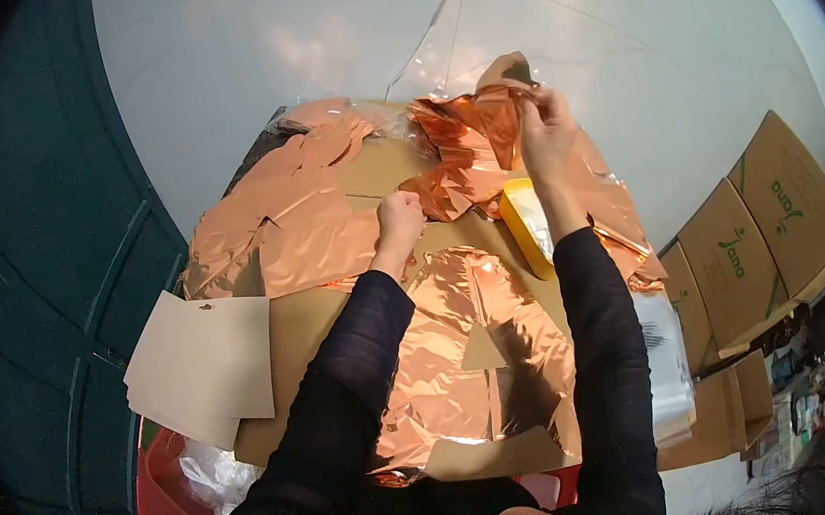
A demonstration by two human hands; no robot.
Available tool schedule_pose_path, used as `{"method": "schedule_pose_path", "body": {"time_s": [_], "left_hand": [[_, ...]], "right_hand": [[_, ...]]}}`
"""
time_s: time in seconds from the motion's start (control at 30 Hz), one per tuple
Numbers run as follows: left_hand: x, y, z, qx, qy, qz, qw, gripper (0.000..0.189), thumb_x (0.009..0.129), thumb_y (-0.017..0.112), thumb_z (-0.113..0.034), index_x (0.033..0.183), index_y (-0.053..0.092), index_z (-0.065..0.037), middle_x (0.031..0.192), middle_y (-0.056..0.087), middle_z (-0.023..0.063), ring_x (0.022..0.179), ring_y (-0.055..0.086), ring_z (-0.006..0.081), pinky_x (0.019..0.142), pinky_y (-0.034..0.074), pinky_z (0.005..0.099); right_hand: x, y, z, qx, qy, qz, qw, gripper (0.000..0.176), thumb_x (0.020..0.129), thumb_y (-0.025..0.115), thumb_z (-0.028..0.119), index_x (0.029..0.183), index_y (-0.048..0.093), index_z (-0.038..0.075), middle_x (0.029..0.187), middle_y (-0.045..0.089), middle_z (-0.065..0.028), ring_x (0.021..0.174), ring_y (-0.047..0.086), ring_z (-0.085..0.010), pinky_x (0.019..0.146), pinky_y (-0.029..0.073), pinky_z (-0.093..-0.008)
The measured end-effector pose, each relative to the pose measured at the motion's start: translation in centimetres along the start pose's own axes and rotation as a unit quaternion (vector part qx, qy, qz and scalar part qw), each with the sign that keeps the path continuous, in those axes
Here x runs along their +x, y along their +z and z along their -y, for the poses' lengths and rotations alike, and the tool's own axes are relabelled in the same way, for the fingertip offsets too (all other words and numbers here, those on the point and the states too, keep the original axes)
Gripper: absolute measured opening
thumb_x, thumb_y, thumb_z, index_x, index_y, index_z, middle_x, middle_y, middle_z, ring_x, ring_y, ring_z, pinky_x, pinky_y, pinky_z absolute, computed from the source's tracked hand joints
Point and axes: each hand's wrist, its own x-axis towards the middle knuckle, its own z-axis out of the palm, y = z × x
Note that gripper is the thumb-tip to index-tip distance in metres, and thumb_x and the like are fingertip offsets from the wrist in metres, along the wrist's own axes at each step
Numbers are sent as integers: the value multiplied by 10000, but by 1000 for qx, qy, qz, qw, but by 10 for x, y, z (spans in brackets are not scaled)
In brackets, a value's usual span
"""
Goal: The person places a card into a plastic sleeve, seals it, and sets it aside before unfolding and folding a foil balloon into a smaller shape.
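A crumpled copper-coloured foil sheet stretches between my two hands over the far part of the table. My right hand is raised at the back right, its fingers pinching the upper corner of that sheet. Lower and to the left, my left hand is closed, with the sheet's lower left edge at its fingertips. Nearest to me lies another foil piece, wrinkled and shiny, with a small cardboard-coloured triangle showing at its middle. A yellow-edged packet sits beside my right wrist.
More copper foil covers the table's left side. Beige card sheets overhang its left edge. A clear plastic-wrapped stack is at the right, near several cardboard boxes. A red container holds crumpled clear plastic. A wall stands behind.
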Motion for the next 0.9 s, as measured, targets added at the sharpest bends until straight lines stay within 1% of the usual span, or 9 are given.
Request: {"method": "schedule_pose_path", "body": {"time_s": [0.1,0.13,0.23,0.3,0.4,0.5,0.63,0.67,0.9], "left_hand": [[2,-5,4,-18,-3,43,999,171,931,518,-52,986,636,58,786,662,96,523,601,125,468,497,273],[5,-4,5,-23,-3,68,997,162,934,522,-60,984,630,50,803,661,95,541,607,128,478,498,269],[9,3,12,-184,22,65,981,198,920,516,-99,898,669,25,731,670,77,555,636,160,482,470,280],[6,1,6,-386,-81,97,914,344,947,507,-277,972,646,38,897,682,121,755,664,174,594,507,329],[24,-10,17,-395,-186,203,876,513,934,476,-443,1134,593,14,923,676,161,778,638,195,704,521,344],[21,-18,1,-274,-197,170,926,514,924,541,-446,1038,624,49,954,672,147,788,654,243,721,547,356],[20,-23,12,-289,-79,236,924,254,853,694,-178,976,639,37,828,662,97,699,630,192,662,520,270],[17,-20,10,-322,-135,190,917,123,810,700,-37,902,636,13,749,642,82,601,598,158,560,493,259],[20,-18,10,-320,-169,135,923,92,787,652,14,869,612,26,758,644,115,604,655,215,506,543,352]], "right_hand": [[-17,-17,12,-142,-62,214,965,66,848,606,-17,908,594,6,812,624,-153,738,631,-243,672,500,-329],[-25,-12,20,-34,-45,238,970,84,833,599,-44,900,589,6,825,625,-166,745,636,-247,664,497,-317],[-57,-27,66,-57,-163,363,915,120,777,606,-59,846,557,26,794,577,-146,741,605,-307,657,489,-360],[-86,-32,65,-58,-157,442,881,217,732,629,-62,900,522,23,849,561,-154,794,602,-348,657,487,-402],[-109,-42,75,-74,-135,496,855,233,724,622,-57,897,483,15,848,531,-161,754,594,-381,629,483,-437],[-123,-52,87,-91,-138,516,840,213,732,621,-29,882,478,20,841,513,-160,728,594,-383,598,486,-441],[-126,-64,115,-83,-207,532,817,158,785,632,37,865,498,14,920,548,-150,764,610,-335,613,514,-406],[-127,-66,123,-68,-233,525,816,152,784,618,55,858,493,10,903,536,-151,772,613,-329,613,518,-401],[-140,-93,175,-49,-279,563,777,143,778,579,108,809,476,13,892,528,-138,825,616,-280,663,539,-357]]}}
